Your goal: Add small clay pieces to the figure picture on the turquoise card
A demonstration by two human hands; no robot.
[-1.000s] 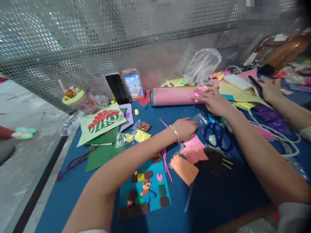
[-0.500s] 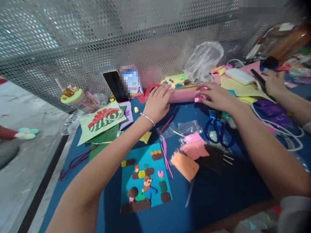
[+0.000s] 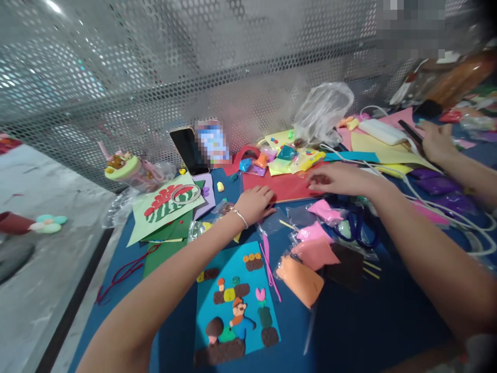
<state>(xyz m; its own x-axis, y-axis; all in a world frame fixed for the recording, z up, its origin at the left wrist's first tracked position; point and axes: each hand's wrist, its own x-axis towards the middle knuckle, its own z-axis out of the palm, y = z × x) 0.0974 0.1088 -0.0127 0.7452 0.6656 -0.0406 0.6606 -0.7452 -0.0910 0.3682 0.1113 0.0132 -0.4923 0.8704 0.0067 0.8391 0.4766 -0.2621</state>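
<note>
A red sheet point(image 3: 279, 187) lies on the blue tabletop, with colourful clay packets point(image 3: 287, 153) along its far side. My left hand point(image 3: 254, 204) rests at the sheet's near left edge, fingers loosely stretched out. Over the right part of the sheet is my right hand point(image 3: 341, 181), palm down with fingers apart; its fingertips are partly shaded. Nearer me, a blue card point(image 3: 209, 300) carries a clay figure in a cap, mushrooms and brown blocks. Pink modelling tools point(image 3: 267, 259) lie beside it. Pink clay packets point(image 3: 316, 248) and an orange clay packet point(image 3: 301, 280) sit to their right.
Blue-handled scissors point(image 3: 363, 230) and white cables point(image 3: 421, 197) lie at right. Another person's hand point(image 3: 438, 142) holds a dark strip. Two phones point(image 3: 189, 150) lean on the perforated metal panel point(image 3: 248, 98). A lidded cup point(image 3: 126, 168) stands left, near a watermelon-pattern card point(image 3: 166, 202).
The pink-red bundle that both hands held raised is no longer up; a red sheet now lies flat there. Both hands are lower and nearer. A pink packet now lies near the scissors.
</note>
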